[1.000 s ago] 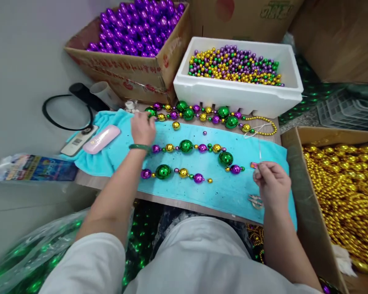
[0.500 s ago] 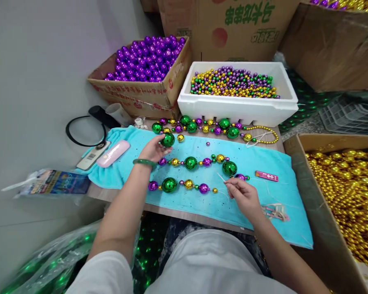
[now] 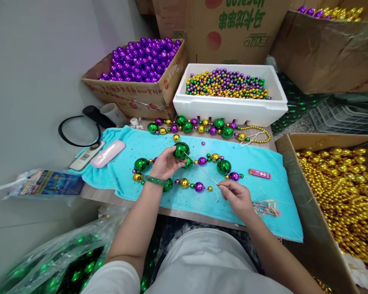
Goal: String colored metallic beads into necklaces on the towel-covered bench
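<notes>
My left hand [image 3: 168, 164], with a green bangle at its wrist, grips a large shiny green bead [image 3: 181, 150] above the towel. In my right hand [image 3: 234, 196] a long thin needle [image 3: 201, 169] is pinched, its tip touching the green bead. A thread trails from near the right fingers. Below the hands lies a curved strand of green, purple and gold beads [image 3: 199, 187] on the blue towel [image 3: 257, 204]; my left hand covers part of it. One loose gold bead [image 3: 176, 138] and a small purple bead [image 3: 203, 143] lie behind.
A finished-looking bead necklace [image 3: 200, 129] lies along the towel's back edge. Behind stand a white foam box [image 3: 230, 107] of small beads and a carton [image 3: 135, 92] of purple beads. A carton [image 3: 319, 204] of gold beads is at right. A pink case [image 3: 108, 154] lies left.
My left hand has brought the green bead rightward and slightly down, towards my right hand. The needle's tip now meets the bead. The whole view has shifted a little.
</notes>
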A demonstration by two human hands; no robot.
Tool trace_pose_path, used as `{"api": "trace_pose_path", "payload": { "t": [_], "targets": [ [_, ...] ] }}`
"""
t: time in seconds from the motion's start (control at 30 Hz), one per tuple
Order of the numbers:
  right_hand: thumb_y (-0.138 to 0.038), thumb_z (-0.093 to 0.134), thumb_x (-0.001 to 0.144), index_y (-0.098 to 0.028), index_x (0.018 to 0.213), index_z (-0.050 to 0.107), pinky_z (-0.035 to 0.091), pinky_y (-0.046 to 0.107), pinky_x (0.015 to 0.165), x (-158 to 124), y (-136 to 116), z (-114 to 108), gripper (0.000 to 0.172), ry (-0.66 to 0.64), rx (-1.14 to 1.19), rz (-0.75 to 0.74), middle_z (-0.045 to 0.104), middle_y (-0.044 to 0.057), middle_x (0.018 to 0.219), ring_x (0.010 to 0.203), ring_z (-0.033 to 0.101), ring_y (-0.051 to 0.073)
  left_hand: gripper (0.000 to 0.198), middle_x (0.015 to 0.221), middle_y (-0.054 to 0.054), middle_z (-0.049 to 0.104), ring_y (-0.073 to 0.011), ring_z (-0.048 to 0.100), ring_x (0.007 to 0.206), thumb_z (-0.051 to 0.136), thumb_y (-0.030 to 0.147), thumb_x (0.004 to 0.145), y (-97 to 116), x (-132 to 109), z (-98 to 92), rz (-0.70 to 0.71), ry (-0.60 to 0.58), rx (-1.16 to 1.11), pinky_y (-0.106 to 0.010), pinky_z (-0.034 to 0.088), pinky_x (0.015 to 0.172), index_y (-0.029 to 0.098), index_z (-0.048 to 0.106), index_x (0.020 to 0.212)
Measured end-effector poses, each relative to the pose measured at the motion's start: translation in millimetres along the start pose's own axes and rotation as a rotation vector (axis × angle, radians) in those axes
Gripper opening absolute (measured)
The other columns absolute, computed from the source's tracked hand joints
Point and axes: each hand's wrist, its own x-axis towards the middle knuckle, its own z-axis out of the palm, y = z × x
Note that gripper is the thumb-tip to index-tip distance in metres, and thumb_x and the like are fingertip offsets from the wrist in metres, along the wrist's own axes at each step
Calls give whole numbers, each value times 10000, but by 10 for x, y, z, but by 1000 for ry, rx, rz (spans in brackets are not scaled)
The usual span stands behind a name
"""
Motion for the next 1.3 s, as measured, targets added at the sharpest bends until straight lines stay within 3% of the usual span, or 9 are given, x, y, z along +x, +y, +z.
{"api": "trace_pose_path", "payload": {
  "t": [0.23,0.4,0.5,0.7,0.87,0.97,1.07,1.2,1.3],
  "targets": [
    [-355,645,773,-189,708,694,332,232,423,-34,7,-71,185,-5,-87,-30,519,-13,506,442,414,103,402,848,-38,670,-141,644,660,611,316,770,-56,-30,57,60,11,66,-229,511,546,179,577,1147],
    [-341,637,785,-193,705,694,351,234,453,-23,3,-104,178,19,-173,-67,539,-7,536,467,429,107,687,977,-11,594,-132,606,807,703,283,717,-164,-92,135,280,33,348,-237,511,659,276,417,1342],
    [-353,615,805,-190,735,689,351,235,463,0,77,-88,192,18,-156,-54,539,-7,548,475,430,108,789,989,-18,564,-152,592,889,730,279,703,-273,-129,191,339,-12,434,-262,504,746,280,346,1393],
    [-336,567,835,-171,755,656,348,232,493,13,198,-87,204,-7,-170,-49,532,-4,584,512,434,104,863,1054,-20,562,-151,591,929,781,250,672,-387,-156,247,349,11,380,-261,488,817,275,331,1408],
    [-355,569,826,-167,751,634,338,231,484,40,215,-96,213,-27,-80,-9,498,-14,574,505,410,98,788,1105,-37,592,-182,598,983,795,263,663,-464,-164,300,267,-53,413,-275,482,827,258,403,1346],
    [-380,573,819,-174,757,614,337,226,476,67,254,-64,219,-44,-2,42,477,-26,558,500,409,96,684,1215,-59,566,-200,584,1026,810,275,653,-558,-188,400,181,-126,508,-270,486,796,252,480,1252],
    [-418,592,795,-187,708,545,358,221,473,97,287,-49,251,-36,103,125,474,-39,528,481,427,93,601,1151,-70,592,-187,591,919,796,313,670,-658,-203,528,119,-165,645,-259,481,693,232,514,1194],
    [-452,651,728,-193,708,521,382,217,458,129,279,-131,290,-82,216,239,523,-37,526,462,458,91,587,1040,-70,622,-168,582,794,766,366,694,-728,-180,646,125,-163,808,-266,466,636,208,515,1201],
    [-444,679,703,-190,706,536,363,205,430,142,268,-235,291,-111,255,275,550,-29,535,460,466,89,644,1164,-90,610,-194,601,866,763,375,694,-643,-122,676,146,-282,950,-288,490,680,226,506,1266]
  ]
}}
